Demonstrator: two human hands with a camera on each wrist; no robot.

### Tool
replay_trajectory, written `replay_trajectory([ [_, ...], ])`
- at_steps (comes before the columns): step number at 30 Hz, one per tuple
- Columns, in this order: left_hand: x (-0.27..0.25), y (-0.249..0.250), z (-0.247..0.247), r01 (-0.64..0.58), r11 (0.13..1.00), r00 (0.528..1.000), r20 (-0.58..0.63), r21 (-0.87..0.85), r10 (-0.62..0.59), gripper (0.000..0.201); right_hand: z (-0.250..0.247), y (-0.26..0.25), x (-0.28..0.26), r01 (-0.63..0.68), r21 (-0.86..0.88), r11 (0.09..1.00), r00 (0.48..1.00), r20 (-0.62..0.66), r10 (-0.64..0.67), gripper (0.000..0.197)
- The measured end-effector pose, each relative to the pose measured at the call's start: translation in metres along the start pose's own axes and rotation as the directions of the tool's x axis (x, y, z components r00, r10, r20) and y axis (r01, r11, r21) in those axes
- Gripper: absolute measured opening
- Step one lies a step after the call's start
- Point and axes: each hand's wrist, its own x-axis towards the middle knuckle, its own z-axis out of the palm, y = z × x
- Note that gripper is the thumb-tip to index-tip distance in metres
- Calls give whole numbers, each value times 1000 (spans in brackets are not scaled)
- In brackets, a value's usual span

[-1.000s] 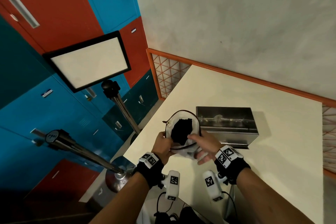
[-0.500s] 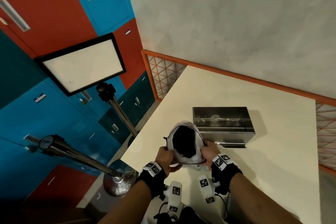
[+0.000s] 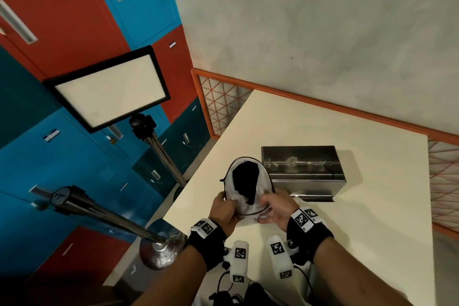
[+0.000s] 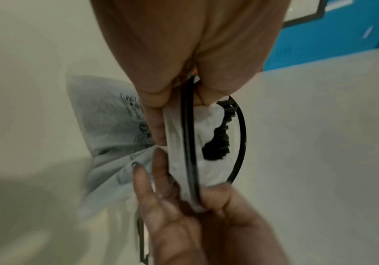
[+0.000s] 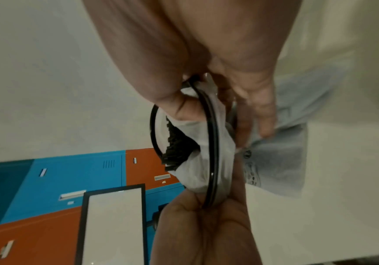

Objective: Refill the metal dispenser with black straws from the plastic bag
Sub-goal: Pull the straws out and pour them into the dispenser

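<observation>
A cream-coloured worktop with a smooth matte surface fills the lower right of the head view, its far edges running along an orange-framed lattice rail at about twelve to two o'clock. A rectangular metal dispenser of brushed steel sits directly on it near the middle, its long side facing the viewer, a narrow lip along its lower front edge touching the surface and a soft shadow falling to its three o'clock side. At about seven o'clock from the dispenser, near the worktop's left edge, a white plastic bag appears to rest its lower end on the surface, though the contact is partly hidden.
</observation>
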Motion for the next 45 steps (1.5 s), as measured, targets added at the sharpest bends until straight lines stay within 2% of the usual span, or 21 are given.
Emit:
replay_trajectory([
  [3,2,0,-5,29,997,999,16,-72,-28,43,-3,11,12,57,161,985,998,-48,-50,48],
  [4,4,-3,-7,44,997,999,21,-62,-43,44,-6,18,18,60,211,976,997,-65,-47,51],
  [6,4,-11,-10,79,996,997,8,34,-79,47,-11,30,29,46,202,978,993,-115,-23,56],
  [8,2,-18,-12,108,983,994,0,147,-109,45,-13,38,33,34,132,991,985,-170,-12,55],
  [10,-1,-19,-14,128,962,991,-4,243,-131,43,-13,40,33,9,57,998,983,-184,2,42],
  [12,-4,-12,-12,106,909,993,-4,402,-114,33,-16,42,42,13,-103,995,978,-207,-34,31],
  [13,-3,-7,-12,71,865,996,3,497,-84,32,-22,49,58,33,-236,971,971,-222,-86,33],
  [15,2,1,-12,-24,765,1000,21,644,13,53,-27,51,72,32,-474,880,963,-220,-153,35],
  [17,4,14,-12,-106,760,993,35,641,109,65,-20,37,44,32,-551,834,964,-202,-171,27],
  [19,1,29,-10,-160,804,986,65,573,151,62,-17,29,28,62,-647,760,960,-170,-223,27],
  [21,-1,41,-5,-151,843,988,115,517,107,62,-18,27,23,85,-751,655,949,-139,-282,37],
  [24,0,48,2,-122,861,987,150,494,54,63,-21,20,19,139,-786,602,939,-88,-332,56],
  [26,3,47,5,-119,851,988,143,511,53,62,-23,10,14,209,-748,630,925,-57,-375,61],
  [28,6,44,7,-121,843,988,142,525,53,60,-24,4,14,278,-648,709,911,-56,-409,53],
  [30,5,43,9,-106,841,988,151,531,29,59,-21,1,22,309,-489,816,916,-76,-393,41],
  [32,9,38,12,-117,817,986,163,565,28,60,-20,4,39,322,-359,876,921,-97,-378,33],
  [34,14,35,13,-138,782,986,160,608,49,56,-23,15,70,352,-250,902,923,-68,-379,33],
  [35,17,35,13,-138,775,987,146,616,59,48,-21,16,71,349,-187,918,928,-71,-367,33],
  [38,12,40,13,-122,784,992,100,609,76,25,-12,3,34,286,32,958,948,-153,-278,15],
  [41,0,38,14,-41,822,991,131,569,-42,25,-18,6,36,230,166,959,965,-168,-202,18],
  [45,-3,33,15,5,827,980,161,562,-116,35,-15,13,43,260,167,951,958,-168,-232,21],
])
